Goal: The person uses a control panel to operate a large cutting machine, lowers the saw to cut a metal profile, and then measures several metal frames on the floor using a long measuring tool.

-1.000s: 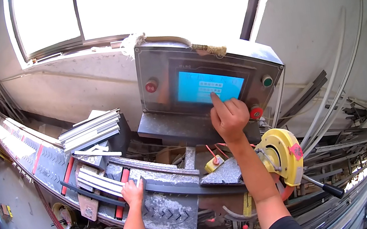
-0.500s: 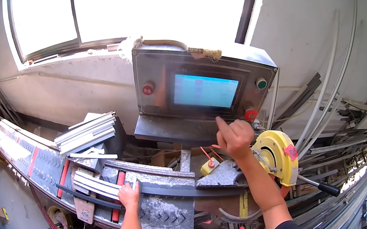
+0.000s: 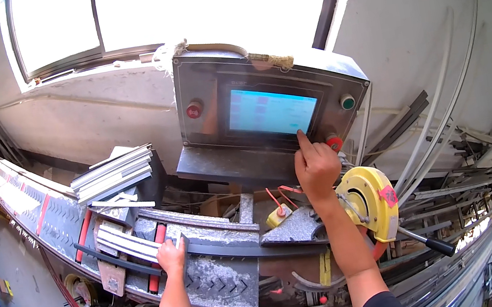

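My left hand (image 3: 172,257) is closed around the right end of several long white profile strips (image 3: 127,241), which lie side by side on the grey machine bed. My fingertips are against the bed's dark guide rail (image 3: 229,247). My right hand (image 3: 318,167) holds nothing. Its index finger is stretched out to the lower right part of a lit blue touchscreen (image 3: 268,111), and the other fingers are curled. The screen sits in a dark metal control box (image 3: 200,73).
Red buttons (image 3: 194,109) and a green button (image 3: 347,101) flank the screen. Beside my right forearm stands a yellow round machine head (image 3: 375,203) with a black-gripped lever (image 3: 439,247). More white profiles (image 3: 113,176) are stacked at left. Long bars (image 3: 462,202) fill the right side.
My right hand has moved up, and its index finger has gone from below the screen to the screen's lower right. My left hand stays on the white strips.
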`<state>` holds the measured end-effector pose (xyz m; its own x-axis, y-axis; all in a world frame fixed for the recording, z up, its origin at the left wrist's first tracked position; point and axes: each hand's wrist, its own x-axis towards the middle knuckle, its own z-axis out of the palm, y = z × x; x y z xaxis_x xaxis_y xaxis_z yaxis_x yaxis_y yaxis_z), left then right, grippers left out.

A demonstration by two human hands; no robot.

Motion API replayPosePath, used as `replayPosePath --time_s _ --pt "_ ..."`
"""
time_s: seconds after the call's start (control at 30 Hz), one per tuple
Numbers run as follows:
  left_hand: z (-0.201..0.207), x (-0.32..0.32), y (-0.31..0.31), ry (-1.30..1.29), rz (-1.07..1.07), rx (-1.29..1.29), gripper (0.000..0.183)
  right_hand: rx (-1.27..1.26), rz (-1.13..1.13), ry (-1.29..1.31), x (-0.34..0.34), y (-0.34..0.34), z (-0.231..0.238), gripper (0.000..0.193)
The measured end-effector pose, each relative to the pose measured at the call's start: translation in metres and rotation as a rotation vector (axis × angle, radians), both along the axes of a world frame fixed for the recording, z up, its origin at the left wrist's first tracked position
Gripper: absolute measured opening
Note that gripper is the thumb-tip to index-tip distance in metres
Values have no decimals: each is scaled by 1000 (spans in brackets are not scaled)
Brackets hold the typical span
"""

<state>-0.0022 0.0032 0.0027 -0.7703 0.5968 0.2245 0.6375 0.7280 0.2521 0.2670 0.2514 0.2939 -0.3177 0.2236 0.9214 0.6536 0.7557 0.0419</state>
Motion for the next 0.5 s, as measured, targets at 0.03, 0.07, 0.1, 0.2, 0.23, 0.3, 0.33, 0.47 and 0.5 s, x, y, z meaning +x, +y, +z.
replayPosePath --time_s 0.03,0.07,0.1,0.2,0.23,0.3,0.33,0.47,0.5 --pt "1 -1 -1 -1 6 2 46 -3 37 19 -1 0 1 35" --pt "1 -2 -2 3 9 -3 46 -2 44 18 -5 -3 3 35" --pt "2 -1 -4 5 12 -9 47 35 141 -4 -7 -10 9 34" --pt "-2 -7 -1 8 2 16 47 101 293 -32 -30 -12 15 32" --pt "-1 -4 1 -13 -1 17 47 124 315 -41 -38 -9 14 32" --pt "2 3 1 -26 -3 3 47 135 314 -75 -43 -8 13 33" --pt "4 3 0 -41 4 -9 47 133 317 -69 -44 -7 12 33" --pt "-1 -3 -2 -24 3 5 48 110 244 -47 -46 -5 10 35" --pt "0 -3 -2 -22 4 2 48 105 217 -76 -48 -4 11 37"
